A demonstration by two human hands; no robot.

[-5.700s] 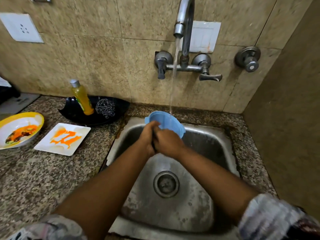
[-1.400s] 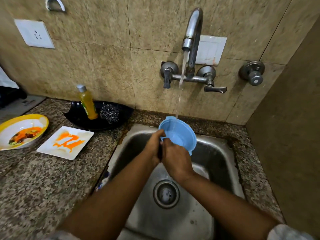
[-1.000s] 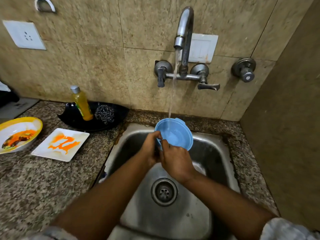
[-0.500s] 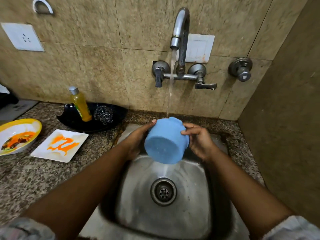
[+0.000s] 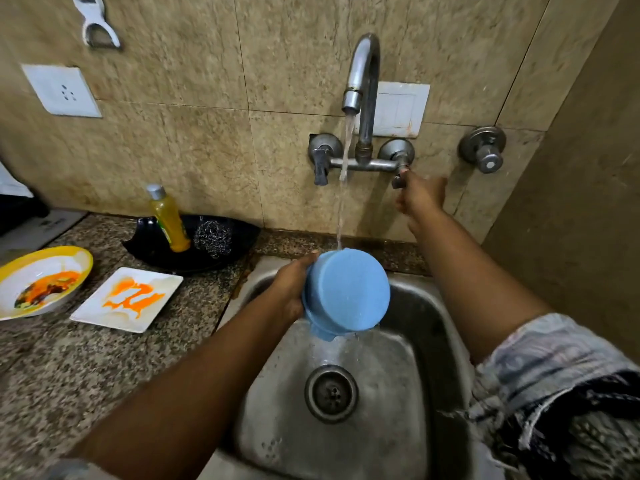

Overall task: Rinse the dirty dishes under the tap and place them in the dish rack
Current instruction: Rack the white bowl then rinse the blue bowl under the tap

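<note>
Left hand (image 5: 292,289) is gripping the blue bowl (image 5: 346,294) base-up over the sink (image 5: 426,320), under the running tap (image 5: 360,81). Right hand (image 5: 420,197) is pinching the right tap handle (image 5: 398,180).

Your left hand (image 5: 289,292) is held over the far left corner of the sink (image 5: 433,327), fingers curled round the side of the blue bowl (image 5: 346,292), thumb at its upper edge. The bowl is tipped, base toward you. Your left forearm runs bare from the near left edge up to that hand. Your right arm reaches forward past the sink's far right corner, sleeve (image 5: 554,375) bunched above the elbow. Your right hand (image 5: 420,195) is at the wall, fingers closed on the tap's right handle (image 5: 400,176).
</note>
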